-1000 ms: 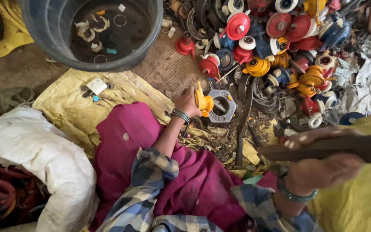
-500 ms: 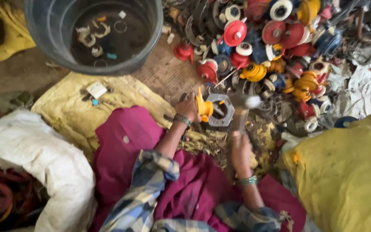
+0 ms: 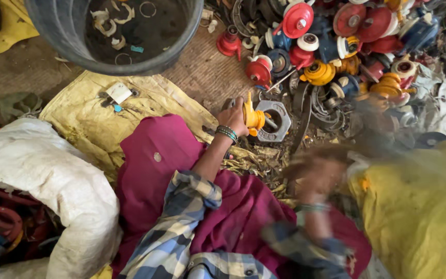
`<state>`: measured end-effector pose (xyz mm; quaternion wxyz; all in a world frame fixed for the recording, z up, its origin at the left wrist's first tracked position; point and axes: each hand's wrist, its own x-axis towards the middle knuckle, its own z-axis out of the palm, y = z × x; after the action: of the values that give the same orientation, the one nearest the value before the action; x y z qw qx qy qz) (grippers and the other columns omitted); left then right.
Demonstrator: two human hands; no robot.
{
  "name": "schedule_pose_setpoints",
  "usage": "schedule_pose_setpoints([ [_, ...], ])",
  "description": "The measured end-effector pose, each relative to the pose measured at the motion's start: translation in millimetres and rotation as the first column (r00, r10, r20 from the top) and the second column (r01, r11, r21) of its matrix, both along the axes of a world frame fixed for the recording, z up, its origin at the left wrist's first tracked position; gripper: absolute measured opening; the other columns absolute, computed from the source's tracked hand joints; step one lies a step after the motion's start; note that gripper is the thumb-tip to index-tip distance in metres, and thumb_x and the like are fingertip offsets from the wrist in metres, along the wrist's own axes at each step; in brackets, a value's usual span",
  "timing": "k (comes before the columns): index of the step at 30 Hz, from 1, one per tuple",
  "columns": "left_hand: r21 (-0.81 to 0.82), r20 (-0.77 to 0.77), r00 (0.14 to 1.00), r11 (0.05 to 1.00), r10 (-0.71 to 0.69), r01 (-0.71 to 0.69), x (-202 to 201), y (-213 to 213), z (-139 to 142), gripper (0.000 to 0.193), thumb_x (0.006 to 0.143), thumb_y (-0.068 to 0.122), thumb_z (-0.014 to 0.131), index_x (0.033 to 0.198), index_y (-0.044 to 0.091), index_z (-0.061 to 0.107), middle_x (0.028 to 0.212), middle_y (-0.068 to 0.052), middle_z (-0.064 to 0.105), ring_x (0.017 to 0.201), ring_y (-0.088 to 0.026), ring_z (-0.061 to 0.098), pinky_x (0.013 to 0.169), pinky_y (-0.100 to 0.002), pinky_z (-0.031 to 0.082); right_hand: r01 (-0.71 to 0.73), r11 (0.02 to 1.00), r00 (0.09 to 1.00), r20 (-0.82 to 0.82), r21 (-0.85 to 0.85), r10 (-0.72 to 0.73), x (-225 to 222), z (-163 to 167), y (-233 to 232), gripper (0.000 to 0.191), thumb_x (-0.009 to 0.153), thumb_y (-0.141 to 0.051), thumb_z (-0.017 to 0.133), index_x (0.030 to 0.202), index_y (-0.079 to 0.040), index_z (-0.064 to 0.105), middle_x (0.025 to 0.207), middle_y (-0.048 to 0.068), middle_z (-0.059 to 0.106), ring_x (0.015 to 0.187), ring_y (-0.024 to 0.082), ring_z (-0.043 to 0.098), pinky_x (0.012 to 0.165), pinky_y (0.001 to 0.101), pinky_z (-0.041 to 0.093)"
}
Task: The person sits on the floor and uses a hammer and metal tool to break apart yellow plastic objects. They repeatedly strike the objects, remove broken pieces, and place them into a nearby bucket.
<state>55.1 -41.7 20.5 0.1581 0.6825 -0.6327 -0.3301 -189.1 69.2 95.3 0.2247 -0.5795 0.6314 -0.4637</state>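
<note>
Raised since earlier, blurred right hand (image 3: 318,178), grip unreadable, could strike left hand (image 3: 235,116) clutching yellow spool (image 3: 254,118) at 12 o'clock.

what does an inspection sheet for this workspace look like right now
surface: dirt ground under a yellow sack
job's things: yellow part resting on a grey hex block
clutter: heap of red, yellow and blue parts; black tub holding scraps; white sack
hands: left hand grips the yellow part; right hand blurred, contents unclear
cables: wire coils in the heap
surroundings: yellow cloth at right
</note>
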Motion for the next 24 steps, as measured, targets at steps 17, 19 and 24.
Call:
schedule_pose_setpoints([
  [17,0.012,-0.002,0.999,0.999,0.035,-0.035,5.8,-2.0,9.7,0.109,0.045,0.026,0.097,0.133,0.01,0.034,0.105,-0.018,0.073,0.098,-0.038,0.071,0.084,-0.048,0.058,-0.043,0.731,0.87,0.334,-0.681,0.363,-45.0,114.8,0.8,0.019,0.109,-0.017,0.052,0.117,0.0,0.056,0.101,0.016,0.061,0.09,0.028,0.059,0.082,0.0443,0.05],
  [19,0.089,0.001,1.0,0.996,0.022,-0.022,5.7,-3.8,8.2,0.105,0.052,0.026,0.094,0.136,0.011,0.034,0.104,-0.017,0.075,0.097,-0.037,0.073,0.082,-0.049,0.059,-0.018,0.762,0.816,0.431,-0.647,0.386,-31.1,93.4,-7.5,0.023,0.109,-0.021,0.052,0.118,0.0,0.057,0.096,0.016,0.063,0.085,0.028,0.06,0.077,0.0436,0.051],
  [24,0.021,-0.012,0.999,0.999,0.041,-0.041,4.1,-4.3,12.2,0.1,0.055,0.031,0.096,0.134,0.01,0.037,0.106,-0.018,0.073,0.097,-0.039,0.072,0.082,-0.051,0.057,-0.033,0.877,0.91,-0.349,0.479,0.225,30.0,-41.1,4.4,0.035,0.107,-0.033,0.051,0.119,-0.001,0.059,0.084,0.016,0.067,0.073,0.026,0.064,0.063,0.0421,0.051],
])
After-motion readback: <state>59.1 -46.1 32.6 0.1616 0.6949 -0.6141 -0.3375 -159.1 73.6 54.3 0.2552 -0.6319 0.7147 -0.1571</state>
